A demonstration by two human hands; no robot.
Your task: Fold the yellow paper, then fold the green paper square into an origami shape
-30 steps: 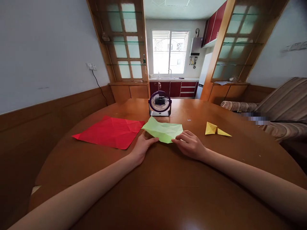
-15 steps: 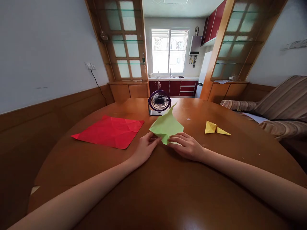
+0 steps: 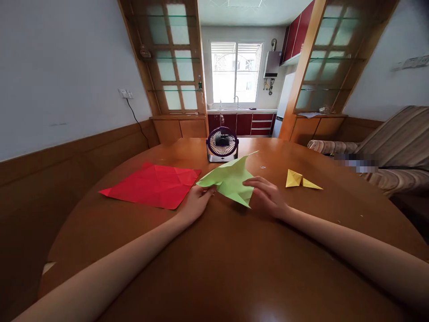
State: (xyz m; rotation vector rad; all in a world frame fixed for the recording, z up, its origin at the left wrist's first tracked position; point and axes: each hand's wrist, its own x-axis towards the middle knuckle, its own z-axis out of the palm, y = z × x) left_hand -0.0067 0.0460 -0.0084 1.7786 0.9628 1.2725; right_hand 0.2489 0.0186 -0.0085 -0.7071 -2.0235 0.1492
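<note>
- The left hand (image 3: 196, 203) has its thumb and fingers brought together on the near left edge of the green paper (image 3: 233, 176), seemingly pinching it.
- The right hand (image 3: 268, 194) is loosely curved, its fingers part way spread and the fingertips touching the right side of that same sheet; whether the thumb grips from beneath is hidden.
- The green paper lies between the two hands and reaches beyond them. Its left end curls over, one corner rises to a tip pointing away from the hands, and another point juts back toward the person, just beside the right hand.
- To the left of the left hand, the red paper (image 3: 152, 185) lies spread out on the table (image 3: 214, 268), with crease lines across it.
- To the right of the right hand, and apart from it, sits the yellow paper (image 3: 294, 179), made up into small pointed shapes.
- Straight ahead, past both hands, stands a small fan (image 3: 222, 143).
- As far as this shows, the yellow paper looks the most worked. The green paper seems part way: it has creases, but no flat, settled shape, so its folds probably need setting. The red paper is creased yet unfolded; any shaping of it would remain.
</note>
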